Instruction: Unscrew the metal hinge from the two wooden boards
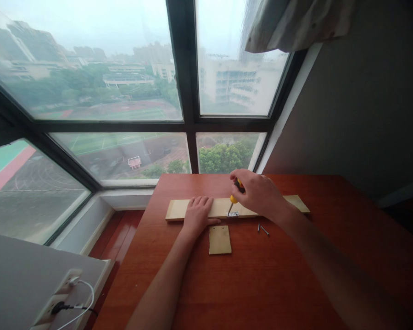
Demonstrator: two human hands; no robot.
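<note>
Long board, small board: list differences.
The long board is a strip; the small board is far shorter. The left hand rests on the long board; none touches the small board. The long board bears a metal fitting; the small board has two dark spots. Both lie on the table.

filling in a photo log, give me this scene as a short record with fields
surface: reddish-brown table
workpiece: long pale board lying crosswise
left grip: laid over the board, left of the tool
right grip: closed around the screwdriver, yellow and black
tool tip: down at a small metal fitting on the board's near edge
nearer side: small flat plate with two holes; two screws or nails to its right
background: large window with dark frames
</note>
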